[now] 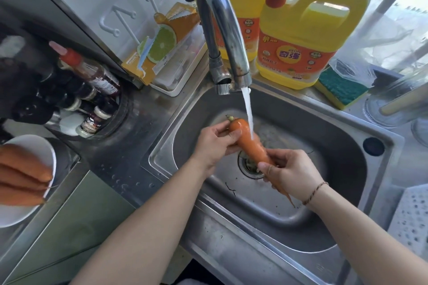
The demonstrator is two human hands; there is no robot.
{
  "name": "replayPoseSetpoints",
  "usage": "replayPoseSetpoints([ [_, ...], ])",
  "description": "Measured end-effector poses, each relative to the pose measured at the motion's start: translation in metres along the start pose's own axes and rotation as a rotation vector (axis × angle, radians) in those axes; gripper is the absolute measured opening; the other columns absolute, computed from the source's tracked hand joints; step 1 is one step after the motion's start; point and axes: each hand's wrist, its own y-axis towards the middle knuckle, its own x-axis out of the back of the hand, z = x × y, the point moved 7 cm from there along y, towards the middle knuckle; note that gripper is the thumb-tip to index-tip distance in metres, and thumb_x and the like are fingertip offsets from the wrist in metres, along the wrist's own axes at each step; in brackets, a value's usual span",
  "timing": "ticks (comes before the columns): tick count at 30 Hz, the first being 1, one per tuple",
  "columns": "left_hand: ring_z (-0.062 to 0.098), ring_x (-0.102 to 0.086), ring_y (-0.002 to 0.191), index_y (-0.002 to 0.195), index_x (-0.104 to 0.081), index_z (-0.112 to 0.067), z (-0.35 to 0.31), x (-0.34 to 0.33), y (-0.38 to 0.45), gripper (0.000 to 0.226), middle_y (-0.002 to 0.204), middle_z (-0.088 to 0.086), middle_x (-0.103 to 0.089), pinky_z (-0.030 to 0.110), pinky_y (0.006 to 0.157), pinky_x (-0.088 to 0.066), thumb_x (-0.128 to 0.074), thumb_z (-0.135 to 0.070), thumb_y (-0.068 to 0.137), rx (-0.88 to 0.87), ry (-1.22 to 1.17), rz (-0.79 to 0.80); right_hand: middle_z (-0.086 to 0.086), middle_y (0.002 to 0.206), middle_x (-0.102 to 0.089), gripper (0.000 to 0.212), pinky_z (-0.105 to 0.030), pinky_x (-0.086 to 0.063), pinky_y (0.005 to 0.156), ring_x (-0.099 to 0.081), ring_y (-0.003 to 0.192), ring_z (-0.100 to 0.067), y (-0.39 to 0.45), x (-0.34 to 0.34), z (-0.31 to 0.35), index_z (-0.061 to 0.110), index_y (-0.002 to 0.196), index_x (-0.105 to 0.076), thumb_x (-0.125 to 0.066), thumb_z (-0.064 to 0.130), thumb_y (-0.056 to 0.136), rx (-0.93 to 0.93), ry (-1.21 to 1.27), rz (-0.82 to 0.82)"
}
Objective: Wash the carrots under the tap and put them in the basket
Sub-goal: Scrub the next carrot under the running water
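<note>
An orange carrot (251, 143) lies slanted over the steel sink (347, 146), with water from the chrome tap (222, 30) running onto its thick upper part. My left hand (214, 143) grips the thick stem end. My right hand (289, 170) grips the thin lower end, and the root tip pokes out below that hand. Several more carrots (20, 180) lie on a white plate (44, 148) at the far left. A white perforated basket (412, 222) shows at the right edge.
Two yellow detergent jugs (298, 37) and a green-and-yellow sponge (340, 90) stand behind the sink. Sauce bottles and jars (92, 99) crowd the counter on the left, next to an orange packet (157, 46) in a white tray. The sink drain (249, 166) sits under the carrot.
</note>
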Motion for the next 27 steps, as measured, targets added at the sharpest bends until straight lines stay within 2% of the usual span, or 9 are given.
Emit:
replayPoseSetpoints([
  [4,0.023,-0.069,0.097,0.147,-0.04,-0.008,0.018,-0.013,-0.008,0.05,0.124,0.016,-0.063,0.033,0.07,-0.062,-0.054,-0.009,0.1,0.075,-0.061,0.0,-0.008,0.07,-0.074,0.017,-0.029,-0.051,0.048,-0.067,0.056,-0.021,0.004,0.002,-0.005,0.031,0.098,-0.07,-0.074,0.019,0.086,-0.013,-0.039,-0.03],
  [7,0.02,-0.063,0.112,0.147,-0.037,-0.018,0.021,-0.019,-0.008,0.077,0.13,0.004,-0.059,0.044,0.09,-0.058,-0.079,-0.025,0.083,-0.065,0.197,0.007,-0.011,0.062,-0.067,0.012,-0.033,-0.051,0.049,-0.056,0.048,-0.022,0.004,-0.002,-0.008,0.027,0.098,-0.072,-0.068,0.018,0.091,-0.053,-0.004,0.007],
  [10,0.019,-0.07,0.099,0.117,-0.062,-0.026,0.011,-0.009,-0.005,0.07,0.108,-0.003,-0.071,0.047,0.089,-0.057,-0.083,-0.051,0.055,-0.173,0.383,-0.165,-0.001,0.061,-0.066,0.016,-0.03,-0.053,0.054,-0.057,0.049,-0.015,0.0,-0.004,0.001,0.028,0.101,-0.073,-0.07,0.019,0.089,0.005,-0.11,-0.041],
  [13,0.024,-0.069,0.08,0.077,-0.072,-0.026,0.0,0.0,-0.006,0.032,0.074,-0.006,-0.07,0.055,0.077,-0.059,-0.075,-0.053,0.06,-0.155,0.24,-0.371,0.001,0.072,-0.07,0.018,-0.033,-0.053,0.071,-0.065,0.071,-0.023,-0.011,-0.008,0.017,0.029,0.102,-0.074,-0.073,0.029,0.084,0.124,-0.441,-0.165],
  [15,0.026,-0.067,0.074,0.063,-0.071,-0.021,-0.001,0.003,-0.009,0.03,0.064,-0.001,-0.065,0.056,0.076,-0.06,-0.07,-0.048,0.077,-0.079,0.114,-0.453,0.002,0.076,-0.07,0.018,-0.034,-0.052,0.071,-0.064,0.078,-0.027,-0.02,-0.012,0.021,0.03,0.102,-0.071,-0.07,0.034,0.084,0.156,-0.566,-0.222],
  [17,0.03,-0.069,0.079,0.067,-0.071,-0.016,0.004,0.002,-0.006,0.035,0.073,0.007,-0.066,0.052,0.074,-0.061,-0.064,-0.039,0.093,0.0,0.046,-0.374,0.002,0.078,-0.07,0.019,-0.034,-0.052,0.07,-0.064,0.08,-0.028,-0.025,-0.01,0.019,0.031,0.103,-0.069,-0.068,0.035,0.085,0.16,-0.61,-0.268],
  [21,0.024,-0.069,0.084,0.105,-0.059,-0.015,0.007,-0.026,-0.016,0.008,0.102,0.005,-0.065,0.039,0.067,-0.062,-0.06,-0.018,0.098,0.037,0.066,0.053,0.002,0.084,-0.072,0.028,-0.036,-0.054,0.071,-0.065,0.085,-0.029,-0.03,0.001,0.012,0.034,0.112,-0.068,-0.068,0.036,0.084,0.112,-0.649,-0.353],
  [24,0.03,-0.067,0.091,0.108,-0.056,-0.013,0.002,-0.026,-0.015,0.015,0.108,0.01,-0.063,0.042,0.066,-0.063,-0.062,-0.008,0.096,0.021,0.014,0.121,0.004,0.092,-0.073,0.034,-0.035,-0.053,0.072,-0.067,0.088,-0.027,-0.036,0.001,0.015,0.034,0.118,-0.066,-0.072,0.035,0.084,0.186,-0.671,-0.415],
  [27,0.034,-0.066,0.096,0.112,-0.057,-0.01,-0.003,-0.021,-0.011,0.022,0.11,0.017,-0.06,0.053,0.072,-0.061,-0.066,-0.011,0.092,0.001,-0.015,0.132,0.006,0.084,-0.072,0.028,-0.029,-0.052,0.069,-0.067,0.075,-0.014,-0.028,0.008,0.007,0.026,0.112,-0.067,-0.074,0.028,0.085,0.149,-0.346,-0.267],
])
